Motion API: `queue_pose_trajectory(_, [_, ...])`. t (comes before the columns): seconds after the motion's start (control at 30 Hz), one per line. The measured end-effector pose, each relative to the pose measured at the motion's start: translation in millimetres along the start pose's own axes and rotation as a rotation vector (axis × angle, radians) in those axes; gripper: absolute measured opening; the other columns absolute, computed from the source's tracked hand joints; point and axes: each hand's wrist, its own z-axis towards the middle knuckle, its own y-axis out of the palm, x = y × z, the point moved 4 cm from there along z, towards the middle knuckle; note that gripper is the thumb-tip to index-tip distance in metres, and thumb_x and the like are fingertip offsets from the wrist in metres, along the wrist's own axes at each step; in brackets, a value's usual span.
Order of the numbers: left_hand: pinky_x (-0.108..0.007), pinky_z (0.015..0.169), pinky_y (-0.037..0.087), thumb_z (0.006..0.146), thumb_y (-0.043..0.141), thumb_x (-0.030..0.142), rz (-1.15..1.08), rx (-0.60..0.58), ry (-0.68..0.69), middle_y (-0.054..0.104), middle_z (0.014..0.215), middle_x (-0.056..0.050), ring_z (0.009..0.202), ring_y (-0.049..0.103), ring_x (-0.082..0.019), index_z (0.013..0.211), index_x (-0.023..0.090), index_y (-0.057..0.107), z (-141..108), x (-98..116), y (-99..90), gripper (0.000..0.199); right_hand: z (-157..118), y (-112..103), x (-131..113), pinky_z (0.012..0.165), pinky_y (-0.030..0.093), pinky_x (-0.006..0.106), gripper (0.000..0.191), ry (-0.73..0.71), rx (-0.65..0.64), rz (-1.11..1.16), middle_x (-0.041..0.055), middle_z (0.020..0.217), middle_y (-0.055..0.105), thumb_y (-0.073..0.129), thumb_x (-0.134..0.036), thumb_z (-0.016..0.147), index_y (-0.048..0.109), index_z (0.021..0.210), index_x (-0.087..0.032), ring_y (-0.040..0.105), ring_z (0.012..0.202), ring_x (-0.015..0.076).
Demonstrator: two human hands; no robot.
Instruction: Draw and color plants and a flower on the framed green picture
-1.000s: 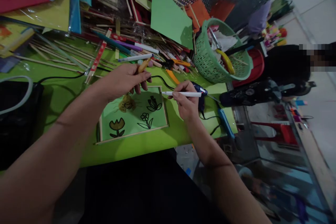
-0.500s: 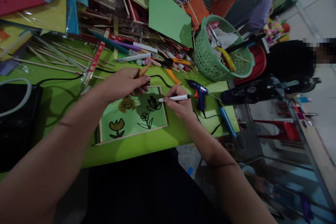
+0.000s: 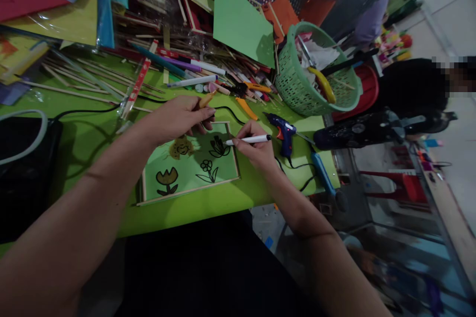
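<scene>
At right edge of green wood-framed card, slim white pen pinched by right hand; left hand clasping yellowish pointed implement.

No wording, brand or number can be read anywhere. The red wrapper lying among the thin sticks on the bench bears pale printed marks, too small and blurred to make out; a small whitish patch on the blue glue gun is just as unreadable.
</scene>
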Motion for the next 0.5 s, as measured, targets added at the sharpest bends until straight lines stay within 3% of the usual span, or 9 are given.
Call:
queue_pose_trajectory(0.23, [-0.026,0.055,0.044,0.101,0.061,0.036,0.023,0.009,-0.011,0.073,0.074,-0.005,0.058,0.062,-0.016,0.085,0.019,0.071,0.2,-1.8,-1.8,0.025,0.2,-0.4,-2.6,0.059,0.035,0.029,0.017,0.019,-0.002,0.031,-0.0055,0.066,0.055,0.075,-0.027,0.077,0.059,0.072,-0.024,0.046,0.061,0.0128])
queue_pose_trajectory(0.43, [-0.027,0.057,0.043,0.097,0.064,0.041,0.054,0.058,0.117,0.065,0.067,-0.005,0.057,0.055,-0.014,0.073,0.019,0.067,-2.9,2.3,-10.1,0.033,3.4,-12.7,0.5,0.058,0.041,0.029,0.025,-0.037,0.231,0.269,-0.0057,0.067,0.053,0.082,-0.037,0.075,0.06,0.076,-0.025,0.045,0.06,0.0128])
queue_pose_trajectory(0.5, [-0.028,0.056,0.042,0.096,0.064,0.042,0.034,0.081,0.151,0.065,0.068,-0.005,0.056,0.051,-0.014,0.071,0.019,0.068,-3.5,2.3,-11.8,0.034,3.4,-14.6,1.9,0.061,0.045,0.031,0.026,-0.032,0.253,0.309,-0.0055,0.068,0.054,0.084,-0.039,0.077,0.061,0.079,-0.026,0.047,0.061,0.0131])
